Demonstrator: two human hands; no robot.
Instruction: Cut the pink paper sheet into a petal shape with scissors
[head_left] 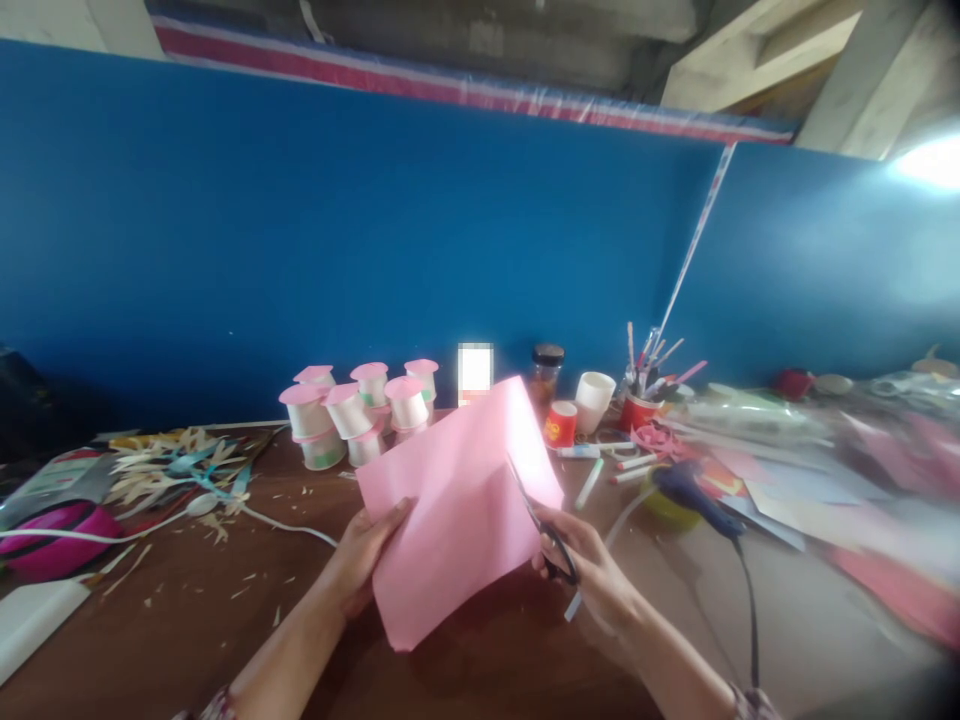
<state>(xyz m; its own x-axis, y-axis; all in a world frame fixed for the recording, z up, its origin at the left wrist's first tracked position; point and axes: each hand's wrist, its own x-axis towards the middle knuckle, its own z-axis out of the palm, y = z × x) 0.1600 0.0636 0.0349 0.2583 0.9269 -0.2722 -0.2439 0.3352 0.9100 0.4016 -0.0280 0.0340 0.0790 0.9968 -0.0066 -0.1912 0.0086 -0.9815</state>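
Head view: left hand pinches the left edge of a pink sheet, held up above the brown table. Right hand grips black-handled scissors, blades at the sheet's right part; can't tell if they're open. Stacked white cups with pink tops behind left, glue gun to the right.

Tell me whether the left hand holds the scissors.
No, the right hand holds the scissors; the left hand grips the pink paper sheet.
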